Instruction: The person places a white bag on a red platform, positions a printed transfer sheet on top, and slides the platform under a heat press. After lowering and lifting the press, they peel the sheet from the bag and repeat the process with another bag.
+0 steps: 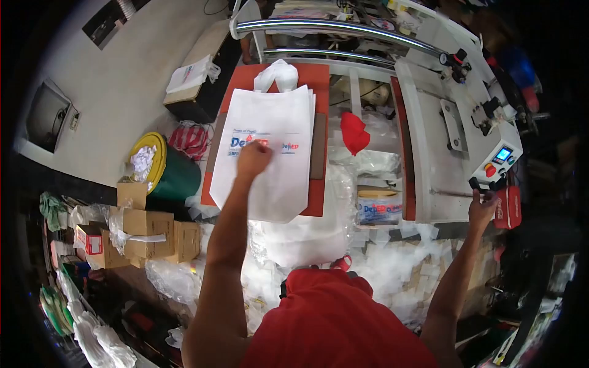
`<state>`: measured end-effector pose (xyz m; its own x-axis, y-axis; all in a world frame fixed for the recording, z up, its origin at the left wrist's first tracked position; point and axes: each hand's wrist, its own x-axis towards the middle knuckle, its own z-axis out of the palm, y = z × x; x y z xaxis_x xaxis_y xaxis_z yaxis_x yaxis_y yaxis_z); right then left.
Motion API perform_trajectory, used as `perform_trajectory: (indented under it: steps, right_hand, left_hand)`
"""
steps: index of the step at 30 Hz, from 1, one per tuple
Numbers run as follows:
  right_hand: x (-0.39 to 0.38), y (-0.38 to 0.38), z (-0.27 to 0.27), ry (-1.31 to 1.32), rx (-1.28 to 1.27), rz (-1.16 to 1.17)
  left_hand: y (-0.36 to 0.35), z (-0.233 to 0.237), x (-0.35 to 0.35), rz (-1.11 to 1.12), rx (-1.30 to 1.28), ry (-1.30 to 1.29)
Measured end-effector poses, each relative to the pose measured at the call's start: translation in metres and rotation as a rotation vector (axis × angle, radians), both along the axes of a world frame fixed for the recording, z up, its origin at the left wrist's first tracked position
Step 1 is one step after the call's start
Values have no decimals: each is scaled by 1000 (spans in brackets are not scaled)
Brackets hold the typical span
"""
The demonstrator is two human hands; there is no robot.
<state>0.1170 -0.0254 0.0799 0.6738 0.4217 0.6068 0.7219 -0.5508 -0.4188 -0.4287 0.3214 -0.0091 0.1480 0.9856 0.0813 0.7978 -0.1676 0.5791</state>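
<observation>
A white cloth tote bag (276, 190) lies flat on the red pad (316, 199) of a heat press, its handles toward the far edge. Blue and red lettering (289, 146) is printed across its middle. My left hand (254, 161) is over that print with the fingers curled; blur hides whatever may be between them. At the right, my right hand (483, 207) is closed around a handle (475, 184) beside the control box (498, 156), which has a lit display and a red button. The press's white upper part (432, 172) stands to the right of the bag.
Chrome rails (343, 26) span the back of the press. A red cloth (354, 133) hangs between the two sides. Left of the pad stand a green bin (184, 172) with a yellow rim and several cardboard boxes (150, 233). Pale sheets (399, 264) litter the floor.
</observation>
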Motion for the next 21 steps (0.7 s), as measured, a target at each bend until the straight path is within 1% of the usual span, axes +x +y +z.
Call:
perform_trajectory:
  steps: [1, 2, 3, 4, 5, 6, 7, 8, 9, 10, 11, 12, 13, 14, 15, 16, 17, 18, 19, 20, 21]
  right_hand:
    - [-16, 1, 6, -1, 0, 5]
    - [-39, 4, 14, -54, 27, -29]
    - [-62, 9, 17, -106, 56, -58]
    - [-87, 12, 9, 16, 74, 16]
    - [-115, 13, -6, 141, 90, 86]
    - [-148, 19, -34, 164, 158, 281]
    - [-179, 26, -63, 337, 199, 537]
    - [-210, 37, -84, 473, 33, 616]
    - [-234, 50, -111, 388, -174, 612]
    - [-256, 62, -149, 589, -226, 566]
    - [-271, 67, -192, 641, -322, 538]
    - [-283, 73, -238, 670, -374, 521]
    - [-292, 73, -274, 702, -429, 489]
    - [-302, 69, -295, 610, -519, 457]
    - [-312, 67, -307, 518, -608, 431]
    - [-323, 67, -303, 529, -622, 412]
    - [-332, 68, -291, 516, -701, 319]
    - [-334, 72, -284, 498, -774, 232]
    - [-332, 75, -287, 503, -782, 231]
    - [-328, 80, -289, 649, -799, 228]
    - [-326, 82, -293, 793, -811, 227]
  left_hand:
    - [7, -7, -36, 101, 71, -72]
    - [10, -12, -78, 183, 85, -8]
    - [-6, -3, -111, 363, 65, -52]
    - [-19, -11, -153, 482, 23, -61]
    - [-32, -50, -204, 589, 97, -14]
    - [-52, -83, -257, 531, 52, 26]
    - [-70, -183, -332, 642, 156, -56]
    - [-129, -126, -307, 697, -228, 106]
    - [-169, -224, -369, 590, -130, 465]
    - [-221, -235, -364, 702, -339, 549]
    - [-281, -291, -390, 578, -452, 664]
    - [-333, -243, -339, 716, -577, 472]
    - [-389, -263, -336, 693, -702, 413]
    - [-428, -231, -295, 864, -818, 358]
    - [-464, -234, -291, 802, -1029, 379]
    - [-504, -266, -295, 718, -1116, 524]
    - [-538, -283, -296, 655, -1109, 643]
    - [-568, -307, -308, 375, -1078, 750]
    - [-570, -301, -306, 374, -1085, 756]
    - [-568, -297, -304, 275, -1039, 649]
    - [-557, -283, -294, 181, -987, 539]
